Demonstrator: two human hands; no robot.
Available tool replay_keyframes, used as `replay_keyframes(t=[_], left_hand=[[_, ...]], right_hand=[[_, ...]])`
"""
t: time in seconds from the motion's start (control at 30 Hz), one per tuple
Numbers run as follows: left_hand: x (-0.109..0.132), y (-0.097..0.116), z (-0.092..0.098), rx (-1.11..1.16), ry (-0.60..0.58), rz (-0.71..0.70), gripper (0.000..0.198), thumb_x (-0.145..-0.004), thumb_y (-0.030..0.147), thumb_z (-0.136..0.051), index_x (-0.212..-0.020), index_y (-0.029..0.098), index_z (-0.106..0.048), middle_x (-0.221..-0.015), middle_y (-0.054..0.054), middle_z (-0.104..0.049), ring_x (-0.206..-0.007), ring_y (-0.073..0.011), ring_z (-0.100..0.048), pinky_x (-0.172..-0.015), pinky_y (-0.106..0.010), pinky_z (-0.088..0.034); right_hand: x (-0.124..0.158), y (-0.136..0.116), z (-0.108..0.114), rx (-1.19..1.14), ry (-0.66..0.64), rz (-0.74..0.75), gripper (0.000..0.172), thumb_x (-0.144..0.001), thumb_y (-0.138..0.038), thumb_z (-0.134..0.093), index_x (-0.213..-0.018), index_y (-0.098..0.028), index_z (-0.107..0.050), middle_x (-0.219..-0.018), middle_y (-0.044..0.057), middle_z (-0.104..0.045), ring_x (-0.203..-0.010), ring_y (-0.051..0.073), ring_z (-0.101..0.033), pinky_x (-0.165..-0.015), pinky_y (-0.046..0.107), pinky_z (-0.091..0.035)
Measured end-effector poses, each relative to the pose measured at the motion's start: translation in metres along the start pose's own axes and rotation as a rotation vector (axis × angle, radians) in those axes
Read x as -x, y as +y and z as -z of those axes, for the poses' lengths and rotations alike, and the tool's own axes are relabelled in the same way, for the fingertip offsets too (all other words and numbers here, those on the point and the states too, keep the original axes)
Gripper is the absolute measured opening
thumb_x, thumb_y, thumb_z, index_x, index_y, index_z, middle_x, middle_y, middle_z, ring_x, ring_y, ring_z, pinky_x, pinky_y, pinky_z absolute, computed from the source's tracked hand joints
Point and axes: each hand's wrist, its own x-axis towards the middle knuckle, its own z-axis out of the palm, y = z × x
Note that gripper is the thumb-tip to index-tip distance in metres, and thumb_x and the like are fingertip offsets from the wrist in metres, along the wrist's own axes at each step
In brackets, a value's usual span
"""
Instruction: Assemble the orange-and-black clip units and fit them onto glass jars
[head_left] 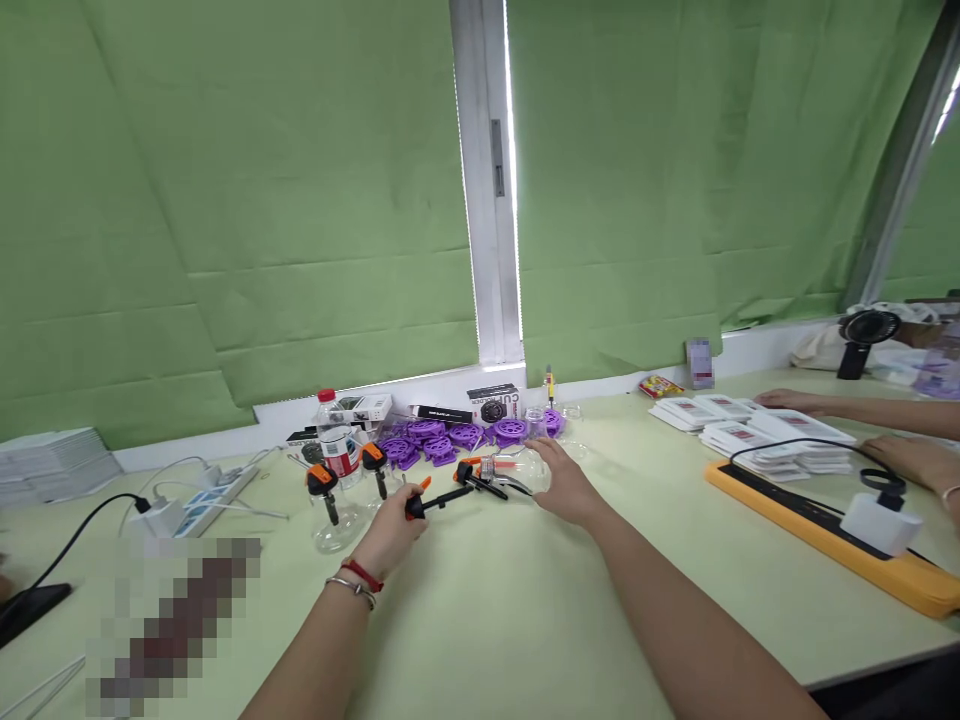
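Observation:
My left hand point(391, 535) is closed on a black-and-orange stopper point(439, 502), whose black stem points right. Fingers of my right hand point(564, 482) wrap round the body of a clear glass flask point(525, 468), tilted on its side with its neck toward the left. Beside the flask's neck lie more black-and-orange pieces point(484, 482), partly overlapped by it. Left of my left hand stand two clear flasks, the nearer glass flask point(336, 530) topped by a black-and-orange stopper point(322, 482) and the other with a similar stopper point(374, 460).
Purple spoked plastic parts point(439, 442) lie behind, near a red-capped bottle point(337, 440) and a cup holder box point(495, 405). At right are white packet stacks point(780, 435), another person's hands point(892, 455) and an orange power strip point(795, 520). A white power strip point(214, 503) is at left.

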Motion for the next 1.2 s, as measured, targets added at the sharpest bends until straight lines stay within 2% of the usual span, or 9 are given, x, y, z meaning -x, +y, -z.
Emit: replay_keyframes(t=[0.1, 0.2, 0.37, 0.5, 0.7, 1.03, 1.2], left_hand=[[0.008, 0.003, 0.000, 0.264, 0.035, 0.007, 0.049, -0.064, 0.018, -0.058, -0.112, 0.019, -0.049, -0.080, 0.000, -0.056, -0.069, -0.0156, -0.057, -0.067, -0.028, -0.043], [0.010, -0.002, -0.005, 0.319, 0.057, -0.085, 0.052, -0.060, 0.020, -0.062, -0.111, 0.018, -0.052, -0.091, -0.002, -0.057, -0.077, -0.0155, -0.056, -0.071, -0.028, -0.043], [0.008, -0.010, -0.018, 0.357, -0.008, -0.206, 0.053, -0.062, 0.023, -0.065, -0.114, 0.018, -0.055, -0.102, -0.005, -0.057, -0.086, -0.0163, -0.055, -0.077, -0.029, -0.045], [0.008, -0.012, -0.025, 0.375, -0.034, -0.267, 0.052, -0.063, 0.026, -0.068, -0.113, 0.018, -0.058, -0.107, -0.005, -0.055, -0.090, -0.0164, -0.055, -0.083, -0.031, -0.044], [0.008, -0.013, -0.029, 0.451, -0.055, -0.249, 0.055, -0.062, 0.024, -0.070, -0.115, 0.018, -0.058, -0.103, -0.005, -0.054, -0.092, -0.0174, -0.054, -0.083, -0.032, -0.045], [0.009, -0.010, -0.028, 0.323, -0.045, -0.257, 0.054, -0.064, 0.019, -0.065, -0.118, 0.018, -0.059, -0.103, -0.004, -0.050, -0.094, -0.0168, -0.052, -0.090, -0.031, -0.041], [0.010, -0.009, -0.027, 0.300, -0.061, -0.253, 0.058, -0.064, 0.028, -0.069, -0.121, 0.019, -0.058, -0.104, -0.005, -0.051, -0.091, -0.0169, -0.053, -0.088, -0.032, -0.043]], right_hand=[[0.003, -0.006, 0.002, -0.077, -0.088, 0.012, 0.081, -0.057, -0.011, -0.062, -0.133, -0.028, -0.042, -0.143, 0.005, -0.032, -0.132, 0.026, -0.032, -0.107, 0.042, -0.031], [0.007, -0.016, 0.000, -0.156, -0.191, 0.037, 0.082, -0.055, -0.014, -0.067, -0.133, -0.028, -0.043, -0.142, 0.006, -0.033, -0.129, 0.027, -0.036, -0.106, 0.041, -0.032], [0.014, -0.034, -0.008, -0.233, -0.264, 0.097, 0.081, -0.055, -0.016, -0.071, -0.131, -0.027, -0.046, -0.139, 0.007, -0.037, -0.125, 0.027, -0.041, -0.105, 0.041, -0.033], [0.016, -0.041, -0.014, -0.252, -0.281, 0.126, 0.083, -0.055, -0.020, -0.074, -0.132, -0.027, -0.046, -0.137, 0.007, -0.039, -0.124, 0.027, -0.042, -0.105, 0.042, -0.034], [0.016, -0.040, -0.019, -0.219, -0.290, 0.126, 0.086, -0.053, -0.020, -0.075, -0.133, -0.029, -0.045, -0.136, 0.007, -0.038, -0.121, 0.027, -0.044, -0.103, 0.042, -0.036], [0.016, -0.039, -0.023, -0.178, -0.275, 0.158, 0.085, -0.053, -0.017, -0.073, -0.133, -0.026, -0.045, -0.135, 0.008, -0.039, -0.121, 0.026, -0.044, -0.103, 0.040, -0.036], [0.017, -0.039, -0.024, -0.170, -0.282, 0.144, 0.084, -0.052, -0.019, -0.074, -0.132, -0.025, -0.047, -0.135, 0.010, -0.039, -0.121, 0.028, -0.044, -0.103, 0.041, -0.037]])
